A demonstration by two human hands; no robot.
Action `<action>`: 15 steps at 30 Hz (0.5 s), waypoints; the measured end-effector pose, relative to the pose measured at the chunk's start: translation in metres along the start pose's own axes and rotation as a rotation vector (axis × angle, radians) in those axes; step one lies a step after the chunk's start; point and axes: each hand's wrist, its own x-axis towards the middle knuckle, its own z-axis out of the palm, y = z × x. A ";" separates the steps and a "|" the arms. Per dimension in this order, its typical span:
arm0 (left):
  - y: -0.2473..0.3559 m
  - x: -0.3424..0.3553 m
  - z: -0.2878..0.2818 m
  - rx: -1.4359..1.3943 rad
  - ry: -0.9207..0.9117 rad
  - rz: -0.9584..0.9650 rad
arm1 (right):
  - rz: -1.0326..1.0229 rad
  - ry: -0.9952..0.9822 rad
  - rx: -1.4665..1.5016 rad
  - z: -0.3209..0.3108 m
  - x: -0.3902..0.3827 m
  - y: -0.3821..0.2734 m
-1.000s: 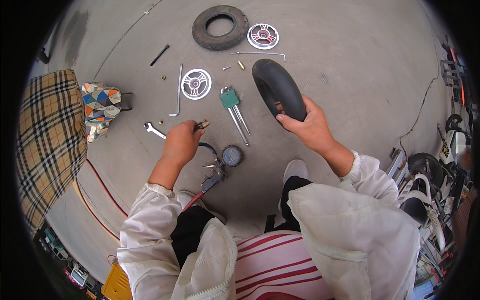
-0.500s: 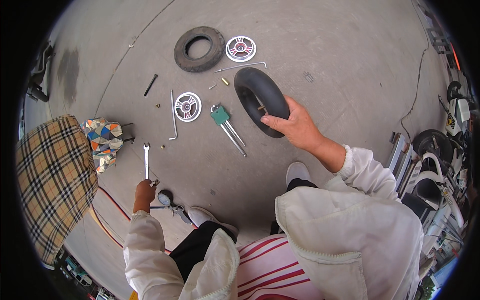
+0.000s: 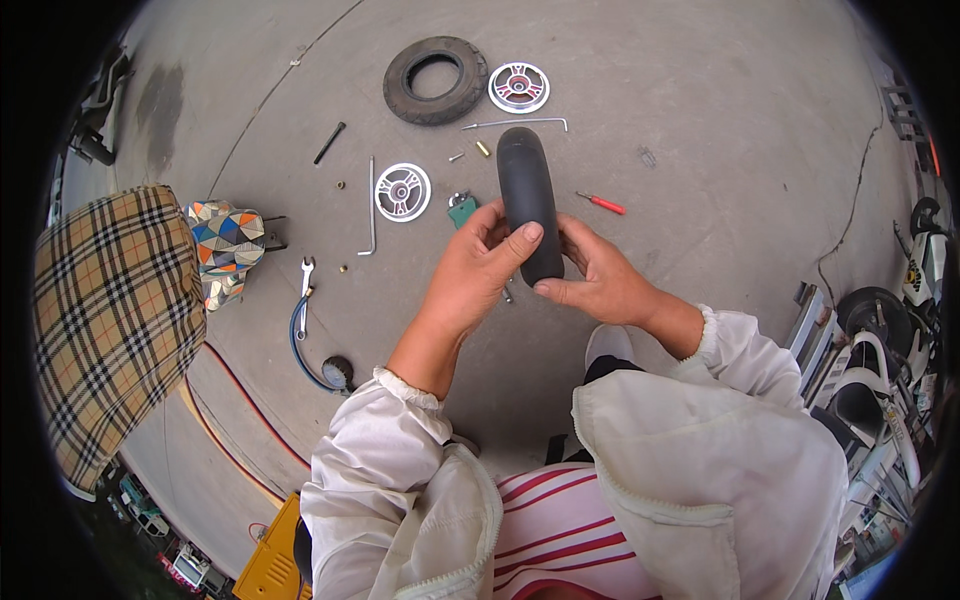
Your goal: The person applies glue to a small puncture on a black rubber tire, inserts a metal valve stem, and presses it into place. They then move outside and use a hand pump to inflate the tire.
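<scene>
A black inner tube [image 3: 528, 185], round with air, is held up above the ground, its tread side toward me. My left hand [image 3: 468, 262] grips its left side, thumb on the outer face. From the right, my right hand [image 3: 607, 278] closes on its lower part, thumb near the bottom edge. Its valve is hidden. Partly covered behind my left hand and the tube lies a hex key set in a green holder [image 3: 461, 209]. A red-handled screwdriver [image 3: 603, 203] rests on the ground to the right.
Farther off lie a tyre [image 3: 435, 82], a wheel rim [image 3: 520, 88], a second rim [image 3: 403, 192] and L-shaped rods [image 3: 372, 210]. An open-end wrench [image 3: 305, 290] and a pressure gauge [image 3: 338, 372] with blue hose lie left. Beyond are a checked cover [image 3: 120, 320] and scooters [image 3: 880, 370].
My left hand has come from beside the wrench and taken hold of the tube, leaving the gauge hose on the ground. The tube has turned edge-on, and the screwdriver now shows.
</scene>
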 end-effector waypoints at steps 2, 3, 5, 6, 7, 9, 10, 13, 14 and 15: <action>-0.006 -0.004 -0.002 0.003 0.004 -0.048 | -0.104 -0.028 -0.281 -0.011 -0.001 -0.004; -0.012 -0.005 -0.002 0.001 -0.003 -0.074 | -0.150 -0.035 -0.426 -0.016 -0.002 -0.006; -0.025 -0.014 -0.003 0.095 -0.009 0.005 | 0.009 0.096 0.003 -0.019 -0.003 -0.003; -0.031 -0.018 -0.005 0.144 -0.011 0.046 | 0.083 0.159 0.221 -0.019 -0.002 -0.003; -0.038 -0.020 -0.007 0.197 -0.005 0.078 | 0.104 0.153 0.309 -0.022 -0.001 -0.006; -0.049 -0.022 -0.010 0.299 0.004 0.142 | 0.143 0.140 0.482 -0.029 0.002 -0.016; -0.053 -0.022 -0.011 0.287 -0.004 0.165 | 0.155 0.122 0.508 -0.029 0.003 -0.018; -0.059 -0.022 -0.014 0.285 -0.026 0.203 | 0.178 0.086 0.547 -0.027 0.004 -0.017; -0.061 -0.021 -0.015 0.303 -0.034 0.198 | 0.178 0.089 0.531 -0.027 0.003 -0.014; -0.062 -0.021 -0.016 0.321 -0.042 0.195 | 0.177 0.091 0.512 -0.027 0.003 -0.013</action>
